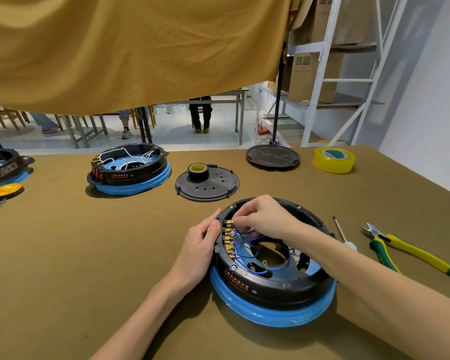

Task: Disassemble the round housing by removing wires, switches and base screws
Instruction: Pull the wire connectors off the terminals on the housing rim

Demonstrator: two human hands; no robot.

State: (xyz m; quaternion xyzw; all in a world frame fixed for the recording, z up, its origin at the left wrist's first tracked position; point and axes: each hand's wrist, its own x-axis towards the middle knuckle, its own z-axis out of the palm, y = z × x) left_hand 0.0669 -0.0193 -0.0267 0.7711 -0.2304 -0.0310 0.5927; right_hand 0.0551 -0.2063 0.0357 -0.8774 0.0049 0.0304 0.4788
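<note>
The round housing [272,287], black with a blue lower ring, lies open side up in front of me. A row of brass switch terminals [229,239] lines its left inner wall, with blue wires [247,252] looping from them across the inside. My left hand [202,246] presses against the housing's left outer wall beside the terminals. My right hand [260,216] reaches over the rim, its fingertips pinched on a wire connector at the topmost terminal.
A small screwdriver [343,233] and yellow-green cutting pliers [405,249] lie right of the housing. Behind it are a black cover plate [211,187] with a tape roll, a second housing [130,171], another black disc [272,155] and a yellow tape roll [333,159].
</note>
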